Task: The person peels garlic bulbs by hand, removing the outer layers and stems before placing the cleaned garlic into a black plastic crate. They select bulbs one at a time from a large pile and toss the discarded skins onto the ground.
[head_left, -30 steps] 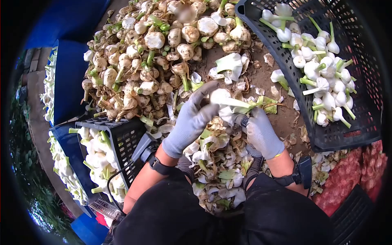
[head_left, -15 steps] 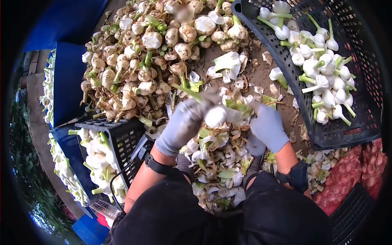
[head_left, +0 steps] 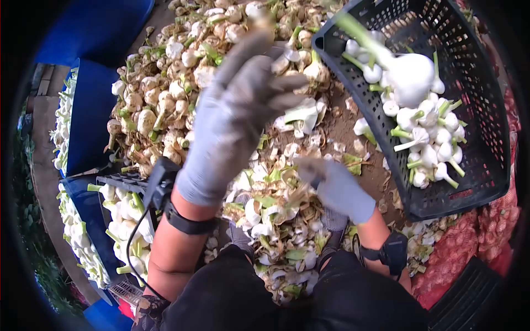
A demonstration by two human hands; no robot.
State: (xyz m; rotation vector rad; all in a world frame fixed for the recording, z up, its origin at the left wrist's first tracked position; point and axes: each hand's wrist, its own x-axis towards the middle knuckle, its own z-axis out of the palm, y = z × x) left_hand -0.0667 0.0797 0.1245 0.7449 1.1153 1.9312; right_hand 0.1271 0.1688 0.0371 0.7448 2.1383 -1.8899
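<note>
My left hand (head_left: 237, 105), in a grey glove, is raised over the pile of unpeeled garlic (head_left: 149, 99), its fingers spread with nothing between them. A large white garlic bulb (head_left: 411, 77) with a green stem hangs in the air, blurred, over the black crate (head_left: 408, 182) at the right. Smaller white bulbs (head_left: 441, 135) with stems lie in that crate. My right hand (head_left: 337, 187), also gloved, is low over the peeled skins (head_left: 276, 204); its fingers are smeared by motion, and I cannot make out anything in them.
Another crate (head_left: 130, 182) of white garlic stands at the left, beside blue containers (head_left: 91, 116) and more bulbs. Red mesh sacks (head_left: 447, 259) lie at the lower right near a black crate (head_left: 469, 295). My feet are among the skins.
The white bulb has left my left hand and is now above the right-hand crate. My left hand has risen and opened. My right hand has shifted slightly down and left.
</note>
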